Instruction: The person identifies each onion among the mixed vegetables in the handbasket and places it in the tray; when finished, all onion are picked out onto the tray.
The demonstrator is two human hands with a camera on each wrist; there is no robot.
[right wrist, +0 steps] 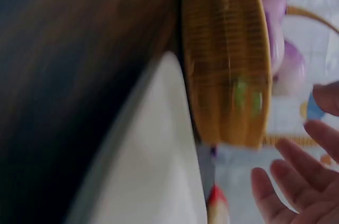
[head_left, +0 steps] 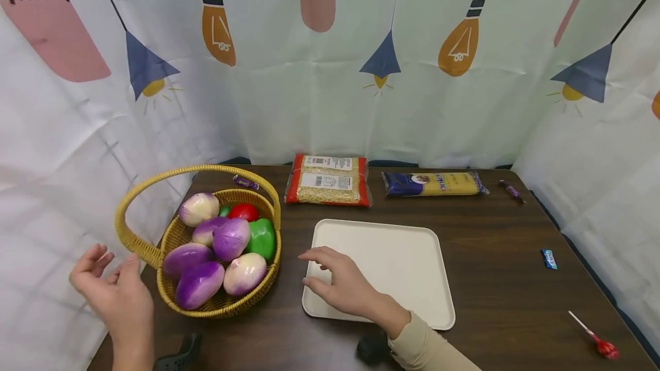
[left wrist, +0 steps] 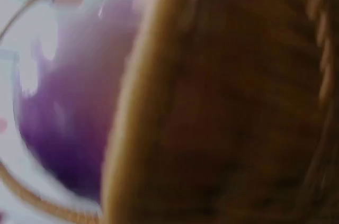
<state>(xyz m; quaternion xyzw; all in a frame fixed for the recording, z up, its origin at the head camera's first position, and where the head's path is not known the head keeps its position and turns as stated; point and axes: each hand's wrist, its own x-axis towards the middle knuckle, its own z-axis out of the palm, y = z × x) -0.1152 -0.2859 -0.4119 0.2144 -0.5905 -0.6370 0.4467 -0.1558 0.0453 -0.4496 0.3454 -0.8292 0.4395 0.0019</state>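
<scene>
A yellow wicker basket (head_left: 227, 308) with a tall handle stands at the left of the table. Several purple-and-white toy vegetables (head_left: 200, 285), a green pepper (head_left: 263, 239) and a red toy vegetable (head_left: 244, 212) fill it. My left hand (head_left: 116, 291) is raised just left of the basket, its fingers loosely bent and holding nothing. Over the left part of a white tray (head_left: 397, 268), my right hand (head_left: 342, 282) reaches toward the basket, fingers spread and nothing in them. The left wrist view is blurred, with the basket wall (left wrist: 238, 102) close up.
Behind the tray lie a red-edged bag of grain (head_left: 327, 181) and a blue-and-yellow packet (head_left: 435, 184). Purple-wrapped candies (head_left: 511, 191), a small blue packet (head_left: 549, 259) and a red lollipop (head_left: 605, 349) lie to the right. A patterned curtain (head_left: 330, 102) hangs around the table.
</scene>
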